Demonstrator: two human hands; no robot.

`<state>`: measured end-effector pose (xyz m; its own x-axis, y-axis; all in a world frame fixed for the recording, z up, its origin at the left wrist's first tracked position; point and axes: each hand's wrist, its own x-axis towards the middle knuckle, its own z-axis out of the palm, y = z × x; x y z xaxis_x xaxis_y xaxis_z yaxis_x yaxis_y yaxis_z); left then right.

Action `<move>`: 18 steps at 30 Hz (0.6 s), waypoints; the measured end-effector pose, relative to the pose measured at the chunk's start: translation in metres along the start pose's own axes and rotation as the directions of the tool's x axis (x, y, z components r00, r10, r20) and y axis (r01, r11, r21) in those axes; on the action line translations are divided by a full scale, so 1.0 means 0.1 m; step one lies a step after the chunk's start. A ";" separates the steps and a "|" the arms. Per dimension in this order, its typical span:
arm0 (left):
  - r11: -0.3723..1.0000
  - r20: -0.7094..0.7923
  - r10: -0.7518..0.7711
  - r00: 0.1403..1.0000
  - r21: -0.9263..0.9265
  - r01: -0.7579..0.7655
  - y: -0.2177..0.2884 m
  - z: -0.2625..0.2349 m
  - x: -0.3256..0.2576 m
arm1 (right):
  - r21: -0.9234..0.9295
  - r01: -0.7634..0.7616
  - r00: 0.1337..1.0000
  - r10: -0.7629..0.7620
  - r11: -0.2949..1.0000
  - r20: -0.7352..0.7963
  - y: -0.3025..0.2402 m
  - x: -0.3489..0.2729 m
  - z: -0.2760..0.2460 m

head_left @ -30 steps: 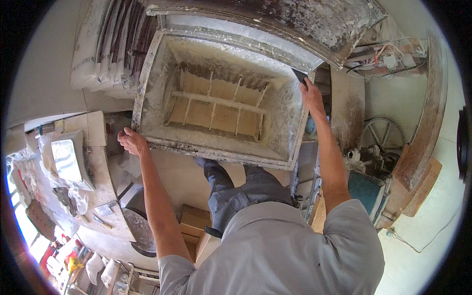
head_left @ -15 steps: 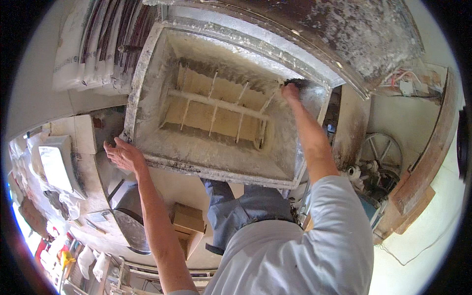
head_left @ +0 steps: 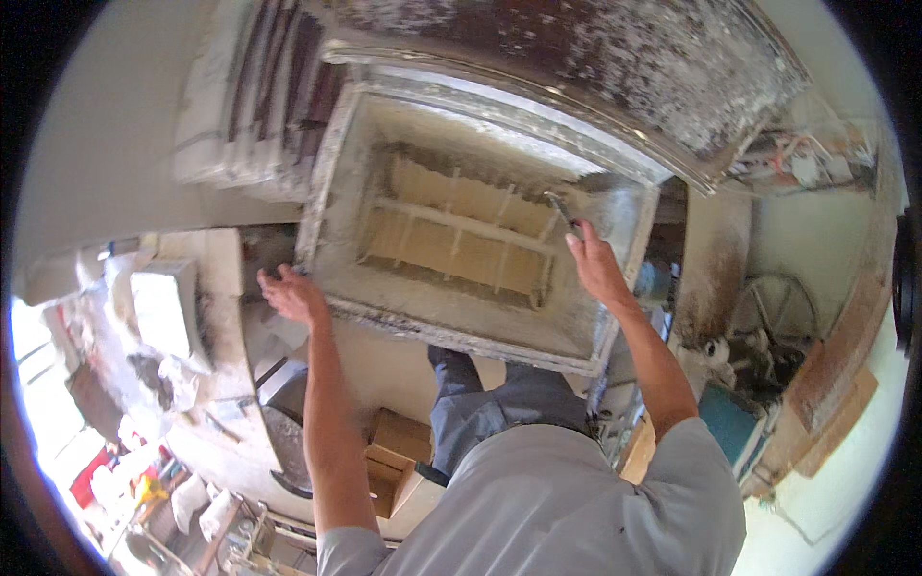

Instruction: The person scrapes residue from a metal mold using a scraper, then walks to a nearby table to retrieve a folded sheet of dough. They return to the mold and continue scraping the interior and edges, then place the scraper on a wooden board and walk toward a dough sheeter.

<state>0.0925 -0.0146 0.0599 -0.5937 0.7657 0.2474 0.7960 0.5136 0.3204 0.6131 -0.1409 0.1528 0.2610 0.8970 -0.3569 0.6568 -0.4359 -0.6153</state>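
Observation:
A mixing trough (head_left: 432,333), coated in pale dried powder or dough, stands in front of me. Inside it runs a shaft (head_left: 471,227) with several thin cross rods. My right hand (head_left: 597,263) is over the trough's right side, closed around a slim hand tool (head_left: 565,211) with a dark handle and a light metal end. Its exact kind is too blurred to tell. Beside the trough's front left corner, my left hand (head_left: 295,297) has its fingers apart and holds nothing. It rests at or just beside the rim; contact is unclear.
Behind the trough a raised, crusted lid (head_left: 653,77) leans back. Sacks (head_left: 254,106) hang at the far left. A worktop (head_left: 226,336) with a white box-shaped device (head_left: 168,307) stands left. At right are a spoked wheel (head_left: 778,312) and machinery. A cardboard box (head_left: 399,437) lies below.
My right hand has drawn back from the trough's far right corner toward me, bringing the tool into plain sight. The whole view has shifted, so the scene sits further right. My left hand stays by the corner.

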 end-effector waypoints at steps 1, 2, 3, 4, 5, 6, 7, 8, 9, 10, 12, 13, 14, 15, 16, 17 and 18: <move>1.000 -0.016 0.000 1.000 0.001 0.000 0.00 -0.02 -0.01 | 0.053 -0.026 1.000 0.026 0.998 0.003 -0.18 0.02 0.01; 0.999 0.014 -0.040 0.999 0.011 0.039 0.02 -0.03 -0.02 | 0.110 0.072 0.997 -0.072 0.991 -0.002 -0.37 0.08 0.07; 0.998 0.023 -0.056 0.998 0.004 0.056 0.03 -0.05 -0.02 | 0.146 0.128 0.992 -0.127 0.981 -0.014 -0.58 0.17 0.16; 0.998 0.030 -0.065 0.997 0.001 0.065 0.05 -0.06 -0.02 | 0.183 0.157 0.988 -0.156 0.971 -0.021 -0.81 0.26 0.27; 0.998 0.050 -0.070 0.996 -0.001 0.070 0.06 -0.07 -0.02 | 0.161 0.197 0.980 -0.192 0.967 -0.049 -1.07 0.42 0.41; 0.998 0.038 -0.065 0.997 -0.018 0.066 0.08 -0.07 -0.02 | 0.139 0.208 0.978 -0.211 0.968 0.003 -1.34 0.59 0.52; 0.998 0.031 -0.057 0.998 -0.034 0.058 0.08 -0.07 -0.02 | 0.144 0.279 0.958 -0.285 0.949 0.026 -1.63 0.78 0.65; 0.997 0.048 -0.063 0.997 -0.037 0.065 0.08 -0.07 -0.01 | 0.138 0.299 0.954 -0.301 0.944 -0.005 -1.94 0.99 0.82; 0.996 0.053 -0.076 0.996 -0.030 0.078 0.08 -0.06 -0.01 | 0.179 0.431 0.902 -0.419 0.885 -0.102 -2.25 1.21 0.98; 0.997 0.019 -0.051 0.999 -0.057 0.052 0.07 -0.06 0.01 | 0.099 0.450 0.886 -0.429 0.888 -0.176 -2.53 1.46 1.12; 0.996 0.011 -0.033 0.999 -0.085 0.034 0.04 -0.03 0.02 | 0.046 0.467 0.844 -0.430 0.883 -0.319 -2.92 1.79 1.43; 0.997 0.022 -0.024 0.999 -0.071 0.026 0.02 -0.02 0.02 | 0.058 0.414 0.857 -0.368 0.908 -0.361 -3.00 1.89 1.54; 0.996 0.015 -0.011 1.000 -0.088 0.012 0.02 -0.01 0.02 | 0.078 0.332 0.885 -0.282 0.940 -0.371 -2.99 1.97 1.60; 0.995 0.047 -0.035 0.998 -0.096 0.039 0.01 -0.01 0.02 | 0.010 0.318 0.881 -0.292 0.948 -0.373 -2.91 1.99 1.62; 0.994 0.077 -0.065 0.995 -0.082 0.071 0.02 -0.01 0.01 | -0.054 0.243 0.918 -0.248 0.968 -0.310 -2.78 1.97 1.61; 0.994 0.072 -0.041 0.997 -0.103 0.048 0.01 -0.03 0.01 | -0.085 0.285 0.910 -0.297 0.955 -0.290 -2.59 1.92 1.53; 0.992 0.076 -0.034 0.997 -0.115 0.043 0.02 -0.04 0.00 | -0.119 0.277 0.909 -0.300 0.953 -0.289 -2.39 1.85 1.39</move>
<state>0.0937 -0.0152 0.0641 -0.6098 0.7750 0.1662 0.7510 0.4979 0.4338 0.4056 0.1190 0.1363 0.2447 0.9675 0.0635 0.7829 -0.1585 -0.6017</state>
